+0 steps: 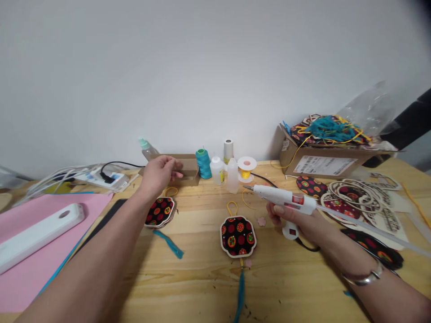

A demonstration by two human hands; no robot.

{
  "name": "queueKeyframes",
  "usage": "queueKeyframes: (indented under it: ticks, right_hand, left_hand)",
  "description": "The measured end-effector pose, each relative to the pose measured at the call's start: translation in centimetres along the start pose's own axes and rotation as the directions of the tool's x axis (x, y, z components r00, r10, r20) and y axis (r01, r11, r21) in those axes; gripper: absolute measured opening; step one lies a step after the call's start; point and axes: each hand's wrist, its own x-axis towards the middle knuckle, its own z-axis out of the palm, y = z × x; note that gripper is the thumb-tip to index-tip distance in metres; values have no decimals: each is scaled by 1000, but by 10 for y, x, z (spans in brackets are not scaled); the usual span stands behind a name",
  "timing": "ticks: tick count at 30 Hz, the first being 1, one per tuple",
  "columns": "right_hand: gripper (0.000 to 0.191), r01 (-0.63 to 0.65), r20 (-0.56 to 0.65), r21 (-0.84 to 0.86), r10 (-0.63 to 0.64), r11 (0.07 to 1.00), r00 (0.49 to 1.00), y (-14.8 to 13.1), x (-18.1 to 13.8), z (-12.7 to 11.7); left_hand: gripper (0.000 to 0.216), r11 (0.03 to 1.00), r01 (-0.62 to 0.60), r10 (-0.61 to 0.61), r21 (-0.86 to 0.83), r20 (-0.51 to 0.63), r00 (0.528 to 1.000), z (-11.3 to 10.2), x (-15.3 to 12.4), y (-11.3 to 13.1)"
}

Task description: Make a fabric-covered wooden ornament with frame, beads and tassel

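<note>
My right hand (298, 220) is wrapped round the handle of a white hot glue gun (278, 195), its nozzle pointing left and a long glue stick out of its back. To the left of the nozzle lies a dark floral fabric pendant (238, 236) with a pale scalloped frame, a yellow loop and a teal tassel (239, 291). My left hand (160, 172) is at the small open cardboard box (188, 172), fingers curled together; whether they pinch anything cannot be made out. Below it sits a stack of similar pendants (160, 211) with a teal tassel, partly behind my forearm.
Along the wall stand a teal thread cone (203, 164), bottles (233, 177) and a yellow cord spool (247, 168). A full cardboard box (319, 163) is at the back right, above wooden frames (363, 202). Pink sheets (30, 287), a white device (40, 235) and a power strip (112, 179) lie left.
</note>
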Motion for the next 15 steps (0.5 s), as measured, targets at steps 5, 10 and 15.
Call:
queueKeyframes:
  ticks: [5,10,15]
  right_hand:
    - [34,-13,24,10,13,1000,1000,-4,-1,2]
    - [34,7,-6,-43,-7,999,1000,-10,-1,4]
    - [23,58,-41,-403,-81,913,996,-32,-3,9]
  left_hand:
    - [19,982,-56,76,180,-105,992,-7,-9,6]
    - [25,947,-190,240,257,-178,954,-13,-23,21]
    - [26,926,-332,360,179,-155,920,-8,-53,33]
